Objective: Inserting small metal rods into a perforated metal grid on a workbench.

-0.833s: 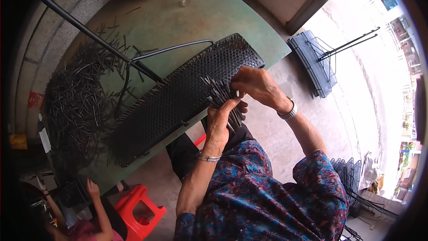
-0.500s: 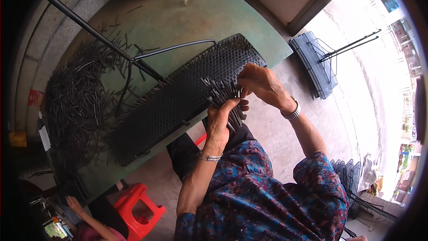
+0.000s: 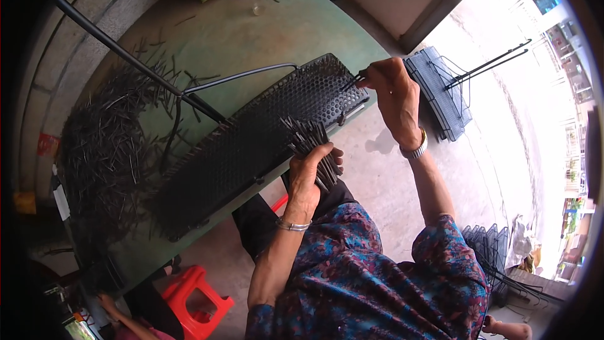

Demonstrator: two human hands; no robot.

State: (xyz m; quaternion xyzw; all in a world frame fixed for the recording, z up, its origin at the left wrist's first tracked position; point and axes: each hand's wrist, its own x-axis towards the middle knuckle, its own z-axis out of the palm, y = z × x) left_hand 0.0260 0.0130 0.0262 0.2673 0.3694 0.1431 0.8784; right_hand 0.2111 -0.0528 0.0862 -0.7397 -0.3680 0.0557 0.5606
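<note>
My left hand (image 3: 309,168) is closed round a bundle of thin dark strips (image 3: 306,136), held just off the near edge of a black perforated rack (image 3: 251,132). The long rack lies slantwise on the green table, with a dark tubular handle (image 3: 126,44) running off to the upper left. Dark strips stick up along its left part and far edge, while bare holes show at its right end. Over that right end my right hand (image 3: 391,85) pinches a dark strip (image 3: 353,82), its tip at the holes. How deep the tip sits, I cannot tell.
A heap of loose dark strips (image 3: 104,164) covers the table's left side. Similar racks (image 3: 435,91) stand on the floor at right, more at lower right. A red stool (image 3: 198,302) and another person's arm (image 3: 123,318) are at lower left. The green table (image 3: 327,28) extends behind.
My right hand has moved away from the bundle, up and right to the rack's right end, with a strip in its fingers. The left hand still holds the bundle.
</note>
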